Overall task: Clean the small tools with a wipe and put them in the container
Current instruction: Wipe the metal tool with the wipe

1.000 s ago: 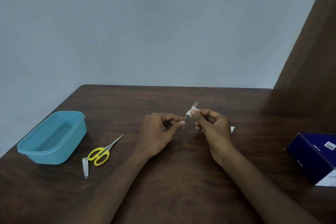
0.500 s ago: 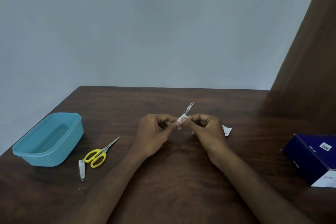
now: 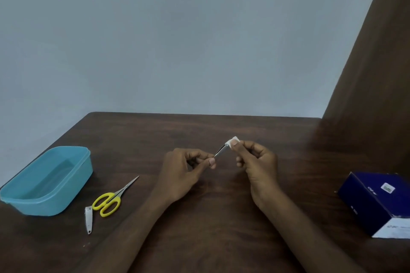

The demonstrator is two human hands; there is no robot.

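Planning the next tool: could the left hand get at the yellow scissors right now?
Probably not yet: the left hand is pinching the metal tool that the right hand is wiping. The path to the yellow scissors looks unobstructed, though.

Dark wooden table (image 3: 199, 131), plain grey wall (image 3: 177, 40).

The left hand (image 3: 182, 173) pinches one end of small metal tweezers (image 3: 220, 151) above the middle of the brown tabletop (image 3: 221, 217). The right hand (image 3: 258, 165) pinches a white wipe (image 3: 233, 141) around the other end. Near the left edge sits a blue container (image 3: 47, 180). Just beside it lie yellow scissors (image 3: 111, 199) and a nail clipper (image 3: 88, 219). A dark blue box (image 3: 377, 201) sits at the right edge.
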